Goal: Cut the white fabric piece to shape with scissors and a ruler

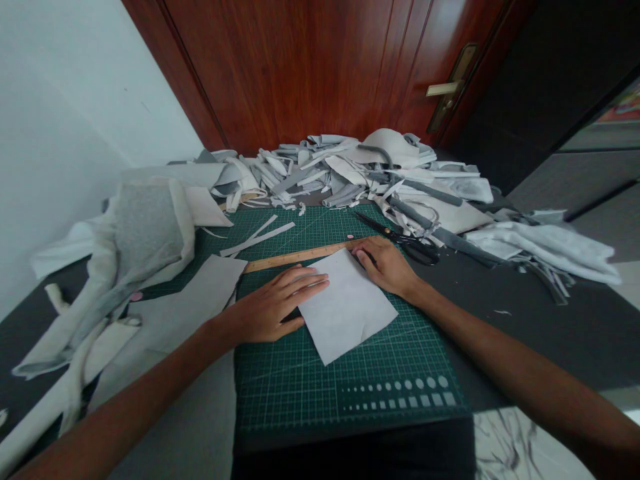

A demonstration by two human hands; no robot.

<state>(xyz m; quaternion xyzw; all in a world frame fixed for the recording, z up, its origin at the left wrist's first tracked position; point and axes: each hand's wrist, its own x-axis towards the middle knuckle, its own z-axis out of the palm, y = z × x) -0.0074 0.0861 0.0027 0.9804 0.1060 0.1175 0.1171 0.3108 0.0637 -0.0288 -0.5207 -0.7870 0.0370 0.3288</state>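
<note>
A roughly square white piece of fabric-like sheet (345,307) lies at an angle on the green cutting mat (310,407). My left hand (280,303) rests flat over its left edge, fingers stretched out. At the sheet's upper right corner, my right hand (383,265) has its fingers bent, closed on that corner; the fingertips are partly hidden. A wooden ruler (285,259) runs along the sheet's top edge and reaches the right hand. Black scissors (400,238) lie just beyond that hand.
Heaped white and grey scraps (310,170) line the back of the dark table (480,313). A large pale sheet (190,373) and a rolled grey-white bundle (145,227) lie on the left. Thin strips (265,235) rest on the mat. A wooden door (300,67) stands behind.
</note>
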